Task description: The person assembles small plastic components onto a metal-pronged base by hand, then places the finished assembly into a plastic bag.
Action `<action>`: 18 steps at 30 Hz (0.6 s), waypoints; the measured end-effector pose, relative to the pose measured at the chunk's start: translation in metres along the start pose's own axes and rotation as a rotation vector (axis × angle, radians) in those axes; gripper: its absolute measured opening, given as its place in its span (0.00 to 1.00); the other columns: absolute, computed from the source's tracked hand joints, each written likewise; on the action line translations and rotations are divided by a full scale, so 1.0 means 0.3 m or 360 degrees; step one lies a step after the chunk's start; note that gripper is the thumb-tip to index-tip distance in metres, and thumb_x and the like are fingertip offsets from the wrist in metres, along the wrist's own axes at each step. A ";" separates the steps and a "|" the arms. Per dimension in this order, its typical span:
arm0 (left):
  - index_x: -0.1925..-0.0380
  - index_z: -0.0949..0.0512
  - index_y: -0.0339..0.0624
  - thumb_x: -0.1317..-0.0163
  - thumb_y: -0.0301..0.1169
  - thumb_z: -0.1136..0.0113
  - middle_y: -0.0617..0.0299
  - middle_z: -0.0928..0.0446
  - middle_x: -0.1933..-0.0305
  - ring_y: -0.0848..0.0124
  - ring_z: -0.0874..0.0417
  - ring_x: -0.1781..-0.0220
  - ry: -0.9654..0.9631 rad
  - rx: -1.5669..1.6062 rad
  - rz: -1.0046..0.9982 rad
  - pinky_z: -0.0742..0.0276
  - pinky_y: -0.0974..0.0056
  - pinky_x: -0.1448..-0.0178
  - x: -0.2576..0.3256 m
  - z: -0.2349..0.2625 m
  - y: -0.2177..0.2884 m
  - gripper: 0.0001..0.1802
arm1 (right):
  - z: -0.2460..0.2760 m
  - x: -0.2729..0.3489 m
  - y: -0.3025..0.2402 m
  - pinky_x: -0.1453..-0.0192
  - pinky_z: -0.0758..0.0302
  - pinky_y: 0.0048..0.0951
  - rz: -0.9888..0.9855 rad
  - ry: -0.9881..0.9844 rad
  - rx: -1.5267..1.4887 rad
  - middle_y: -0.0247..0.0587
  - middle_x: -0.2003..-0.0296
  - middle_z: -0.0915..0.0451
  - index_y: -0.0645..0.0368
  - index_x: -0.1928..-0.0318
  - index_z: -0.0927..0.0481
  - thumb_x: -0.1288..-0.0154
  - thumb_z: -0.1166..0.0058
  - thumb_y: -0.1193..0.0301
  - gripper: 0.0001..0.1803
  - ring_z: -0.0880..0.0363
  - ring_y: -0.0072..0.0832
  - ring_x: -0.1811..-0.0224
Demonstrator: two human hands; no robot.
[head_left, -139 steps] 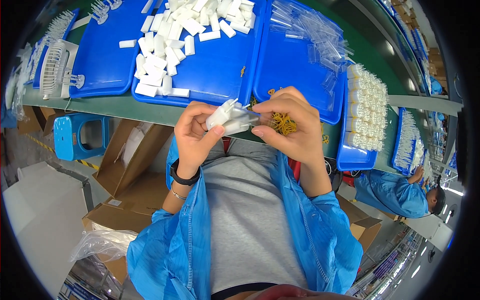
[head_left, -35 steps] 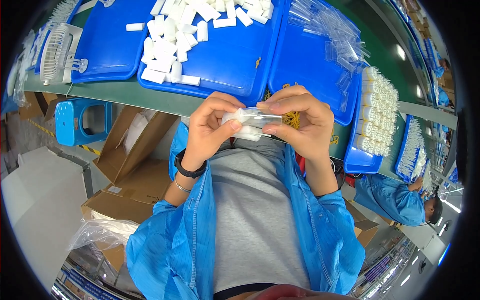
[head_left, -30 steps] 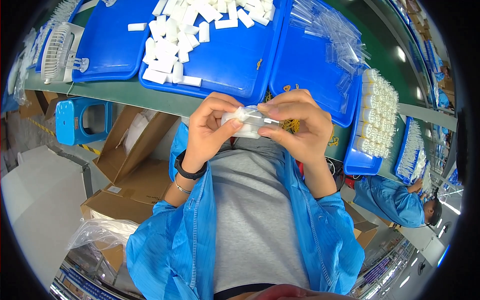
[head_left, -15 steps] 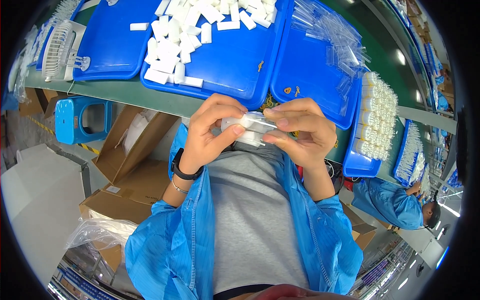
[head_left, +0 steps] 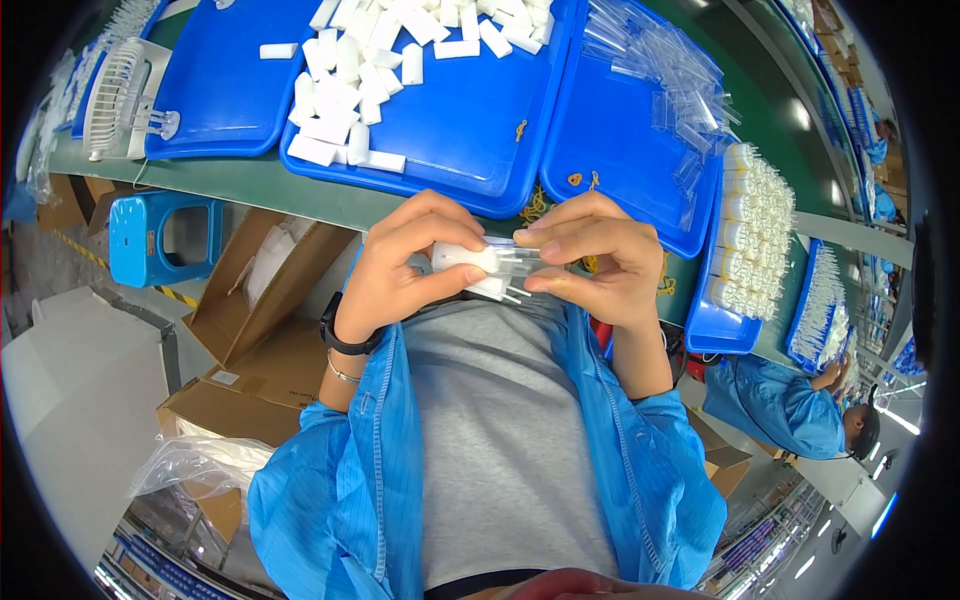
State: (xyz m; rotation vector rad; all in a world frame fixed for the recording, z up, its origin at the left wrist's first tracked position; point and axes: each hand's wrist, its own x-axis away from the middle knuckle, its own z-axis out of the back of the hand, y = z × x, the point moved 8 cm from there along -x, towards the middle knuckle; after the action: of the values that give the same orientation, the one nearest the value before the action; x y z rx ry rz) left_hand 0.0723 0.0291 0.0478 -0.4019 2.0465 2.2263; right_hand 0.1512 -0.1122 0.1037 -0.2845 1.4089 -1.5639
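My left hand (head_left: 400,260) grips a small white plastic part (head_left: 470,262) close to my chest. My right hand (head_left: 595,255) pinches a clear plastic case (head_left: 515,258) that sits over the white part's right end. Both hands meet just below the table's near edge. Thin white prongs stick out under the part. A black band is on my left wrist.
Blue trays on the green table: one (head_left: 470,120) with several white parts (head_left: 360,70), one (head_left: 620,140) with clear cases (head_left: 660,70), one with stacked white pieces (head_left: 755,230). A white fan (head_left: 120,90), a blue stool (head_left: 160,235), cardboard boxes (head_left: 260,290), another worker (head_left: 800,405) at right.
Earlier my hands held a white part and a clear bag-like piece; now the clear case is pushed over the white part and both hands sit a little lower and closer together.
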 end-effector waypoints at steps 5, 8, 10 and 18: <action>0.64 0.20 0.39 0.52 0.21 0.32 0.57 0.23 0.57 0.71 0.21 0.57 0.0107 0.0222 0.0160 0.21 0.71 0.59 -0.001 -0.006 -0.024 0.13 | 0.017 -0.004 0.042 0.54 0.25 0.29 -0.0080 0.0098 -0.0248 0.39 0.64 0.16 0.57 0.65 0.18 0.57 0.30 0.78 0.15 0.20 0.29 0.59; 0.61 0.21 0.35 0.51 0.18 0.34 0.55 0.24 0.55 0.68 0.21 0.52 0.0246 0.0541 0.0205 0.20 0.68 0.52 -0.004 0.005 -0.040 0.15 | 0.027 -0.008 0.045 0.53 0.26 0.29 -0.0053 0.0114 -0.0221 0.38 0.64 0.16 0.57 0.64 0.19 0.56 0.31 0.79 0.16 0.21 0.29 0.59; 0.53 0.24 0.30 0.48 0.17 0.36 0.50 0.25 0.50 0.63 0.23 0.45 0.0284 0.0915 0.0198 0.21 0.64 0.46 0.001 0.015 -0.070 0.19 | 0.035 -0.002 0.053 0.53 0.26 0.29 -0.0090 0.0182 -0.0208 0.39 0.64 0.16 0.57 0.64 0.19 0.56 0.31 0.79 0.15 0.20 0.29 0.58; 0.49 0.25 0.31 0.45 0.18 0.39 0.44 0.25 0.46 0.61 0.22 0.46 0.0317 0.0929 0.0252 0.22 0.60 0.43 0.012 0.007 -0.099 0.21 | -0.003 -0.015 0.047 0.44 0.27 0.32 -0.0378 0.0219 0.0017 0.44 0.55 0.18 0.55 0.62 0.16 0.55 0.31 0.76 0.15 0.20 0.32 0.51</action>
State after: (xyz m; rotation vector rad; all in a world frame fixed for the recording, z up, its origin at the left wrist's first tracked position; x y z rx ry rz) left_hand 0.0757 0.0336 0.0185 -0.4235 2.7764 1.5839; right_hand 0.1597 -0.1063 0.0933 -0.3538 1.5156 -1.8129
